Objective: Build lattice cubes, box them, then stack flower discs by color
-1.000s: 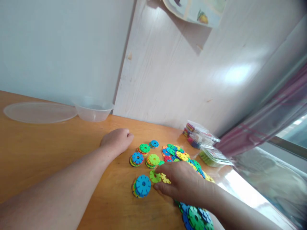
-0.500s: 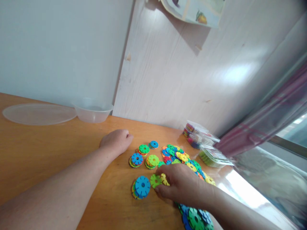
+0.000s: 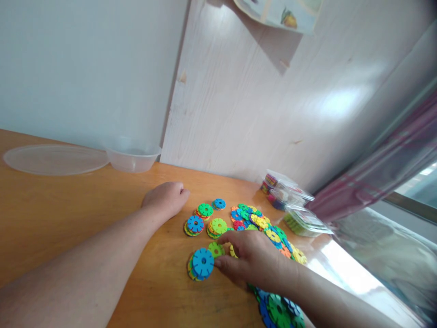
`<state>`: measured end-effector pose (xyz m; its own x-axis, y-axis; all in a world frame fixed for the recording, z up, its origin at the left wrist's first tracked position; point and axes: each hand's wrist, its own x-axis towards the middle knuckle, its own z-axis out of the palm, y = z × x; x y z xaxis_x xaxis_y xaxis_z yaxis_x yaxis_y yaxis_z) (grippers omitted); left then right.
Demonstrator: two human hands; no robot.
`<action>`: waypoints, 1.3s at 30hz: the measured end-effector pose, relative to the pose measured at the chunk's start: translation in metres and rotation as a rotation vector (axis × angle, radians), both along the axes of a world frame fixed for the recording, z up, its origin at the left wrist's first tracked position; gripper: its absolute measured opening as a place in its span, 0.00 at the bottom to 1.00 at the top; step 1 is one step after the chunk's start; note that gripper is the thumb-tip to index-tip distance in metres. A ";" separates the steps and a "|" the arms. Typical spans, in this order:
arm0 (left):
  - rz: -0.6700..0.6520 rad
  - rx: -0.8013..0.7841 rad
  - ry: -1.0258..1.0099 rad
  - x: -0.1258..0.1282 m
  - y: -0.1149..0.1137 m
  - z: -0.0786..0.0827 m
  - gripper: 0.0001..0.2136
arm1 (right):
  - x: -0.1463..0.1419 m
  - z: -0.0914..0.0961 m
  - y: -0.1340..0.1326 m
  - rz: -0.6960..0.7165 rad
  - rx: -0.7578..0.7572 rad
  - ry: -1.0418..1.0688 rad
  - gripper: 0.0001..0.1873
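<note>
- At the far left, a clear lid [image 3: 56,160] lies flat on the bench [image 3: 68,207], its edge at a clear bowl [image 3: 133,161]; both are well apart from the handling, so they need no attention.
- The left hand [image 3: 165,199] rests on the bench, curled into a loose fist; whether anything is inside it I cannot tell. It is best kept there, beside the small stacks and clear of them.
- Right of that hand stands a stack with a blue top and red beneath [image 3: 195,224]. Nearer the wearer, a large blue-topped stack [image 3: 203,262] has its upper discs off-centre, so a light nudge could probably slide them.
- The lime-green disc [image 3: 216,249] is just right of that large stack, at the fingertips of the right hand [image 3: 219,250]. That hand is nearly closed, thumb and forefinger apparently pinching the disc's edge. A light grip on the rim, with the disc kept level, should suit; the thumb is very close to the large stack and needs care.
- Behind the disc, a lime-topped stack [image 3: 218,226] leaves little room for the knuckles.
- Farther right, loose discs [image 3: 261,222] overlap in a heap, partly under the forearm; keeping the wrist raised would avoid dragging them.
</note>
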<state>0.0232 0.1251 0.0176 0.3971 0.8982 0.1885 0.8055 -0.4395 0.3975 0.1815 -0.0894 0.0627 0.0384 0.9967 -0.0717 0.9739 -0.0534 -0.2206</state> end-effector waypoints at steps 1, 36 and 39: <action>-0.002 0.001 -0.002 0.000 0.000 0.000 0.19 | 0.001 0.001 -0.001 0.002 0.017 0.004 0.19; -0.002 0.006 0.001 0.000 0.002 -0.001 0.18 | 0.029 0.015 0.003 0.040 -0.109 -0.120 0.18; 0.002 0.003 0.014 0.000 0.001 0.000 0.18 | 0.018 0.012 0.005 0.030 -0.045 -0.109 0.20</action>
<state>0.0228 0.1262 0.0174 0.3975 0.8986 0.1857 0.8119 -0.4387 0.3852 0.1998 -0.0844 0.0745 0.0189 0.9934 -0.1130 0.9933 -0.0316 -0.1115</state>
